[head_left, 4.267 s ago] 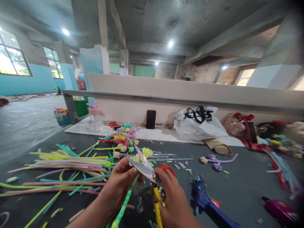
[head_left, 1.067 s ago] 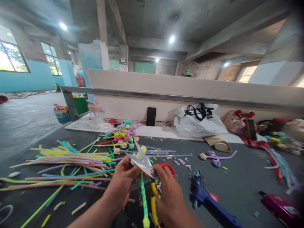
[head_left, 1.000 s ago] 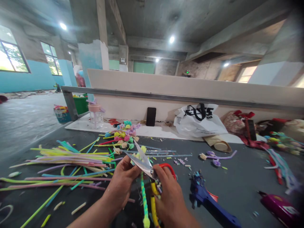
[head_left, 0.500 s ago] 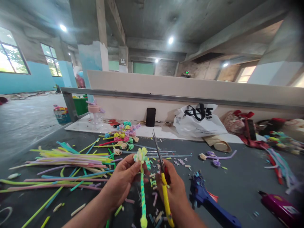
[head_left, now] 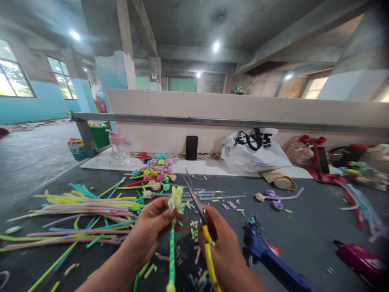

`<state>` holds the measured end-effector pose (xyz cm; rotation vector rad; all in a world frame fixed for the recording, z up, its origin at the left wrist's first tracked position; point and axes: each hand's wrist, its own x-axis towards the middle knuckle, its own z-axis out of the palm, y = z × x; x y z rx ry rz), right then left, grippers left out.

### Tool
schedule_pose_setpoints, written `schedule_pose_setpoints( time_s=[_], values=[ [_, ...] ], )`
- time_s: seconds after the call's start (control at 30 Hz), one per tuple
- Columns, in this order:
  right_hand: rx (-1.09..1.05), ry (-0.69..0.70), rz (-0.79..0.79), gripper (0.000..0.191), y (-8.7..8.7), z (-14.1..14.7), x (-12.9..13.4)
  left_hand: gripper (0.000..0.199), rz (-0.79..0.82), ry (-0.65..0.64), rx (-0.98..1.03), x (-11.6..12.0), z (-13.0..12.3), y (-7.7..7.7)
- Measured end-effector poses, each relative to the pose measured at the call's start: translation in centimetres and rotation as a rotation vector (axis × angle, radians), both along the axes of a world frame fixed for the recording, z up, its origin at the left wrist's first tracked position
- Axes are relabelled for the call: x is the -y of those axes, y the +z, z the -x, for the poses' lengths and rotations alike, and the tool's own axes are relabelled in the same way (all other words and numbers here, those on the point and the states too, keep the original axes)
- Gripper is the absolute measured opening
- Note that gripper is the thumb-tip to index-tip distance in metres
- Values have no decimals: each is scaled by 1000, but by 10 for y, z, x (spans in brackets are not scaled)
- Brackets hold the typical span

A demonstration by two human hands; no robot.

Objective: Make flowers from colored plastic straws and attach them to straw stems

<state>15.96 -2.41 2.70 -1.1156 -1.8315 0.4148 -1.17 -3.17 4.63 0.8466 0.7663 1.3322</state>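
My left hand (head_left: 156, 225) pinches a pipe-cleaner flower (head_left: 175, 202) just below its pale yellow and mint head. The flower's twisted green-and-yellow stem (head_left: 172, 255) hangs down over the dark table. Yellow-handled scissors (head_left: 202, 221) are in my right hand (head_left: 223, 243), blades pointing up and to the left, slightly parted, close to the right of the flower head. Small cut bits (head_left: 194, 231) of pipe cleaner lie scattered beneath and between the hands.
Loose pipe cleaners (head_left: 88, 202) are piled at left, with finished flower heads (head_left: 158, 172) behind. A blue glue gun (head_left: 270, 259), a purple flower stem (head_left: 282, 196) and a magenta tool (head_left: 360, 257) lie at right. A phone (head_left: 191, 148) and white bag (head_left: 255, 152) stand at the back.
The flower has shifted a little left and its head is turned. The scissors have tilted further left, their tips now nearer above the flower head.
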Motion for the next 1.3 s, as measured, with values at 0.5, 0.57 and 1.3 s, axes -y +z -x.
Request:
schedule_pose_setpoints(
  time_s=[0.5, 0.57, 1.3],
  values=[
    [264, -75, 39, 66, -18, 6, 9, 13, -442, 577, -373, 3, -13, -10],
    [283, -67, 51, 69, -17, 6, 10, 15, -437, 601, -413, 4, -14, -7],
    [302, -29, 127, 63, -2, 9, 14, 7, -495, 628, -397, 0, -11, -14]
  ],
)
